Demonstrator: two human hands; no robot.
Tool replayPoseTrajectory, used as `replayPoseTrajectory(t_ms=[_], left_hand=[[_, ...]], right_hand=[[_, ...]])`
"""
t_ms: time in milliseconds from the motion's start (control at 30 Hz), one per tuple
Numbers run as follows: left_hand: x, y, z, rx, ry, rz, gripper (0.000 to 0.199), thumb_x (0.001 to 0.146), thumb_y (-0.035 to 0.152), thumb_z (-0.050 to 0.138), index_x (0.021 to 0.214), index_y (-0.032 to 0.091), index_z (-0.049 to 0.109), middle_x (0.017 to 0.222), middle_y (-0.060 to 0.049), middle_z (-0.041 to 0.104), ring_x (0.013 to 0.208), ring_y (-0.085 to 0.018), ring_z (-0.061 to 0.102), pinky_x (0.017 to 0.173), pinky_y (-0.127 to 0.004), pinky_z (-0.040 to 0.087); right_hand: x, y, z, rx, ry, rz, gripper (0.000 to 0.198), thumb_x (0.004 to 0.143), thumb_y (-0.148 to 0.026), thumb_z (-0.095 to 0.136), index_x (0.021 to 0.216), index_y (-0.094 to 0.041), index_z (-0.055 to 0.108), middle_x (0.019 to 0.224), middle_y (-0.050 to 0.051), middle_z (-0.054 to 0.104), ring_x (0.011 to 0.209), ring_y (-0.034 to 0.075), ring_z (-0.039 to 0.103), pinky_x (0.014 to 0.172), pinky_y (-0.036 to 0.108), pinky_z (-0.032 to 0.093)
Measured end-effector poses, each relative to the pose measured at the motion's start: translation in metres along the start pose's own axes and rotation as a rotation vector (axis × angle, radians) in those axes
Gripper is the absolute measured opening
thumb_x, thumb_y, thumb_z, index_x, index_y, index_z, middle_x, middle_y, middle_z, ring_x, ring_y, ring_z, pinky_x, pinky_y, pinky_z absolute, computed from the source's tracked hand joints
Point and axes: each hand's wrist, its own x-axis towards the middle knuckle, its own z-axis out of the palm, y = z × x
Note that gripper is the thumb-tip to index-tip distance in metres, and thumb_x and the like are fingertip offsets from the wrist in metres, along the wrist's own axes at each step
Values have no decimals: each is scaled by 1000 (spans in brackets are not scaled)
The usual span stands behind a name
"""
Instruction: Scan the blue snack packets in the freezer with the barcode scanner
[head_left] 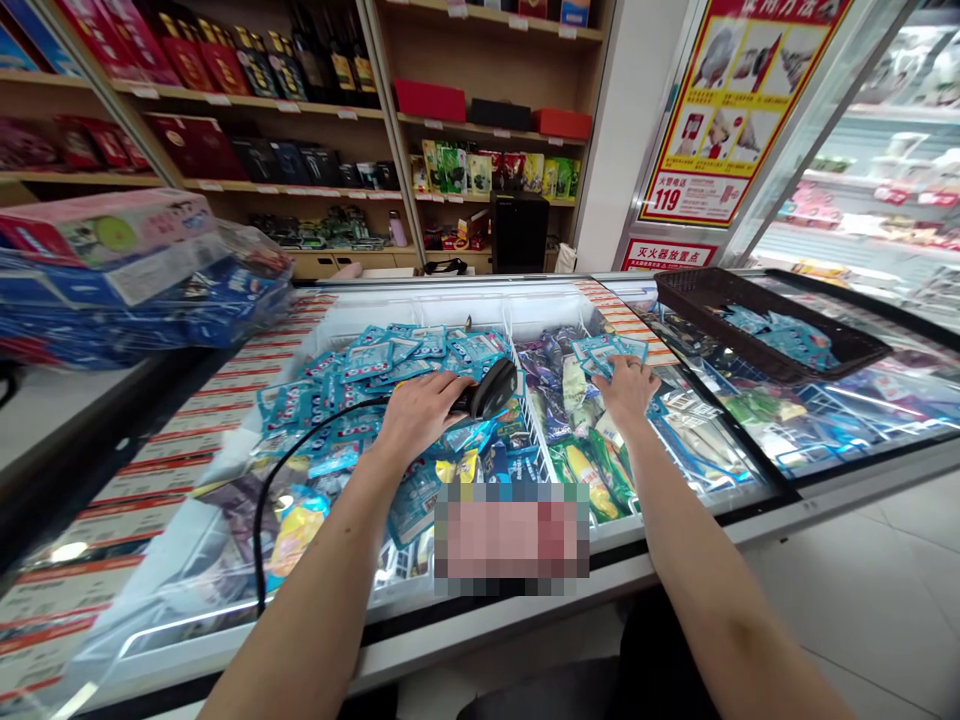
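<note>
My left hand (421, 405) is closed around a black handheld barcode scanner (495, 390), whose black cord (281, 465) loops down to the left. Under it, a heap of small blue packets (367, 358) fills the left side of the chest freezer. My right hand (631, 390) is over the right side, fingers spread and bent, with the fingertips touching several blue packets (600, 348). Purple bags (551, 375) and green-and-yellow corn packs (585, 470) lie beside and below that hand. Whether any packet is pinched under the fingers is hard to see.
A white wire divider (531, 410) splits the freezer. On the glass at right stands a brown tray (847, 355) with more blue packets. Plastic-wrapped boxes (142, 265) are stacked at left. Shelves of bottles and boxes (431, 100) line the back. A blurred patch covers the front rim.
</note>
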Motion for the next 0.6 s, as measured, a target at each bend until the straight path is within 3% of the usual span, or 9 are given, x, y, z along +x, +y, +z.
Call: replayPoseTrajectory(t_ms=[133, 233, 433, 600], left_hand=[[-3, -6, -1, 21, 27, -46, 38, 84, 37, 55, 119, 21, 54, 105, -10, 63, 99, -26, 60, 79, -36, 45], [-6, -11, -2, 48, 43, -83, 40, 83, 37, 55, 119, 21, 53, 107, -10, 63, 99, -26, 60, 78, -36, 45], [-9, -14, -2, 64, 39, -101, 39, 83, 37, 55, 118, 21, 53, 106, -10, 63, 97, -26, 60, 77, -36, 45], [-10, -14, -4, 59, 51, -129, 38, 84, 34, 53, 119, 20, 52, 107, -10, 63, 98, -26, 59, 76, -36, 45]], right_hand=[[-3, -5, 3, -26, 42, -52, 35, 84, -32, 55, 117, -19, 56, 127, 14, 53, 118, 32, 40, 99, 50, 23], [-7, -13, 6, 46, 55, -186, 36, 86, -31, 51, 120, -21, 55, 129, 12, 53, 123, 30, 38, 102, 50, 21], [-22, -40, 9, 308, -127, -578, 43, 92, -39, 42, 131, -21, 49, 132, 8, 54, 123, 24, 44, 102, 40, 30], [-33, -53, 8, 370, -294, -890, 50, 93, -44, 41, 140, -27, 40, 143, 4, 44, 132, 23, 37, 107, 42, 28]])
